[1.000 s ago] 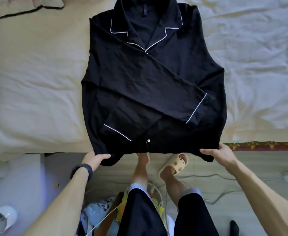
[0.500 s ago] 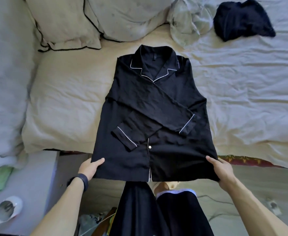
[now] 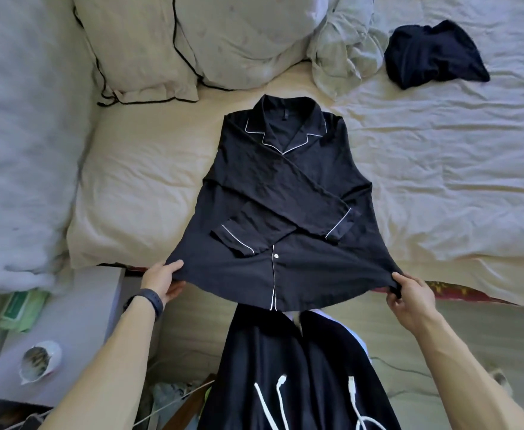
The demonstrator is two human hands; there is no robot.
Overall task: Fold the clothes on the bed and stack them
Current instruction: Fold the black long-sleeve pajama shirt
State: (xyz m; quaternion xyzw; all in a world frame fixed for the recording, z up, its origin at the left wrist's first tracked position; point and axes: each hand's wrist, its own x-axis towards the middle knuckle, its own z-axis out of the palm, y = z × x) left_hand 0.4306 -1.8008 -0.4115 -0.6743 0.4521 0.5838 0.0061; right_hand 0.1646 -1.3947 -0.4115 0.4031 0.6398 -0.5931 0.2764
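While the black shirt (image 3: pixel 285 187) lies at frame centre on the bed (image 3: pixel 456 187), sleeves crossed over its front, the left hand (image 3: pixel 161 279) and right hand (image 3: pixel 409 297) each pinch a hem corner; hem-to-collar fold pending; dark garment (image 3: pixel 434 54) (upper right, crumpled) apparently unfolded; no stack visible.

Bed (image 3: pixel 440 181) cropped by edges, cables (image 3: pixel 281 382) cut off below
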